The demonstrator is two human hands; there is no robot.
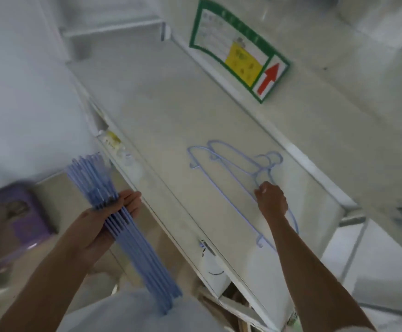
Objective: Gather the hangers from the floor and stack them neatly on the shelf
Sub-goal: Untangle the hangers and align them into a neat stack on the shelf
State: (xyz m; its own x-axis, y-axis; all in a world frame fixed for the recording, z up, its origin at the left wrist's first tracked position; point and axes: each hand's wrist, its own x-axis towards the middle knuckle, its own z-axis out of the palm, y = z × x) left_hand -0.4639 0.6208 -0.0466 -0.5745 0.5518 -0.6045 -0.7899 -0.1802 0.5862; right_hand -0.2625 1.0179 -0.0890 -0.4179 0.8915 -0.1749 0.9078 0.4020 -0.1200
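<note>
A thick bundle of several light-blue hangers (113, 212) lies across my left hand (113, 216), whose fingers hold it from beneath, left of the shelf. Two blue hangers (221, 161) lie flat and overlapping on the white shelf top (161, 130), hooks pointing toward the back wall. My right hand (271, 200) is curled over their neck area on the shelf, fingers pinching the wire just below the hooks.
A green-bordered sign (238, 46) with a yellow panel and red arrow is fixed to the wall behind the shelf. A purple container (20, 212) sits low on the left. Price-tag holders (113, 140) line the shelf's front edge. Cardboard shows below the shelf.
</note>
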